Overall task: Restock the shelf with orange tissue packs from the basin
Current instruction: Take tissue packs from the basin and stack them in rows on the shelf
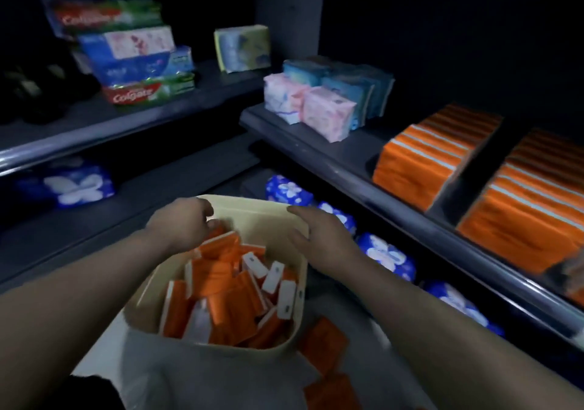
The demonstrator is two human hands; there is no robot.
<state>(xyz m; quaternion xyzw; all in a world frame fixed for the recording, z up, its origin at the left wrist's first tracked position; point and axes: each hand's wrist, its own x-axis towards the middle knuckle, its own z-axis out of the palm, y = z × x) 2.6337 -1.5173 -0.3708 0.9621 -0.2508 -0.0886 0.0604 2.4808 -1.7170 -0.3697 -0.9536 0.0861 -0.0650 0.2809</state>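
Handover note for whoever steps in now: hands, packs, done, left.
Left hand: reaching into the basin, fingers at the orange packs; grip unclear.
Right hand: open, on the basin's far rim.
Basin is full of packs; a few loose packs lie outside, to its right.
Done: two orange stacks on the right shelf.
Left: move the basin's packs and the loose ones up there.
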